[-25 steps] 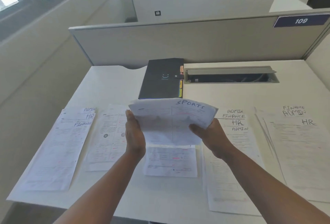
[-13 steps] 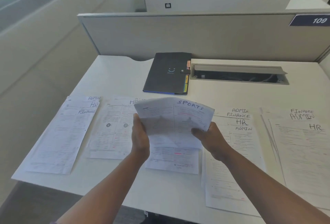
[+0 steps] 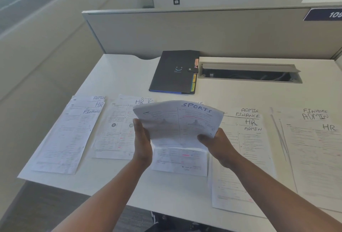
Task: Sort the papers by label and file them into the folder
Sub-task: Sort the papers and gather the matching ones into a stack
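Note:
Both hands hold up a sheet marked SPORTS [image 3: 177, 122] above the middle of the white desk [image 3: 125, 76]. My left hand [image 3: 141, 139] grips its left edge and my right hand [image 3: 216, 144] grips its right edge. More sheets lie under it [image 3: 180, 161]. A closed black folder [image 3: 174, 72] with coloured tabs lies at the back of the desk. Four stacks of labelled papers lie in a row: far left [image 3: 66, 135], left of centre [image 3: 112, 130], right of centre [image 3: 246, 157] and far right [image 3: 314, 154], showing ADMIN, HR and FINANCE labels.
An open grey cable tray [image 3: 248, 72] is set into the desk right of the folder. A grey partition [image 3: 185, 32] with a sign reading 109 stands behind the desk. The desk's left edge drops to the floor.
The camera view has shifted, so the desk sits further right and lower in frame. Both hands still hold the SPORTS sheet in about the same pose.

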The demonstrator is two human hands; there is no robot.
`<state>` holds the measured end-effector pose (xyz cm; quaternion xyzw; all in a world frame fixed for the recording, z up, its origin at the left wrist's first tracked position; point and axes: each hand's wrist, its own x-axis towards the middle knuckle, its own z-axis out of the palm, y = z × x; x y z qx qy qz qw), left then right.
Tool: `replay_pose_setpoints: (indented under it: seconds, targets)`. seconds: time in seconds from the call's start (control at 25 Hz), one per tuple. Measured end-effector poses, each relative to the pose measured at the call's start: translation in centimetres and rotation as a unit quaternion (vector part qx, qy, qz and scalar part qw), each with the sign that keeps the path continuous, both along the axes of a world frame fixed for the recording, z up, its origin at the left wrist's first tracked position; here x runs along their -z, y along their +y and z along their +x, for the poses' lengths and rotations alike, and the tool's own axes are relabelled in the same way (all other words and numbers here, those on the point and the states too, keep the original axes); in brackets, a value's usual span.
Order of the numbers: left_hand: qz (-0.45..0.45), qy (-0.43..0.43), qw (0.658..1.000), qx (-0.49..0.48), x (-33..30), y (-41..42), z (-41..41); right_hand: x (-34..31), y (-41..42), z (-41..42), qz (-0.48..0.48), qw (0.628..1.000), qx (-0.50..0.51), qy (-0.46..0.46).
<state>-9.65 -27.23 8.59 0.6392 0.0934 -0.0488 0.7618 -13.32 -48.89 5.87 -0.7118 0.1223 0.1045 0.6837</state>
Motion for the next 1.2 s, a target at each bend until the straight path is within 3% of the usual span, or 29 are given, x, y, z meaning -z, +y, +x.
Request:
replay_pose_setpoints:
  seconds: [0.16,0.48,0.64,0.96,1.04,1.2]
  targets:
    - [0.051,-0.017,0.996,0.078,1.2,0.7,0.1,0.6,0.1,-0.5,-0.008,1.000,-0.002,0.022]
    - [0.155,0.002,0.982,0.109,0.8,2.0,1.6,-0.9,-0.7,-0.2,0.038,0.999,0.010,0.001]
    - [0.071,0.041,0.995,0.050,0.2,2.3,2.1,-1.0,-2.4,-0.3,0.111,0.992,0.041,-0.032]
    - [-0.133,0.088,0.987,0.036,0.5,0.3,1.6,1.3,1.4,-2.0,0.352,0.927,0.122,0.050]
    - [-0.156,0.098,0.982,0.030,1.1,-0.4,1.2,1.4,2.7,-1.8,0.349,0.923,0.156,0.043]
    - [-0.163,0.133,0.978,-0.001,1.6,0.0,1.2,1.1,1.7,-1.5,0.230,0.956,0.178,0.030]
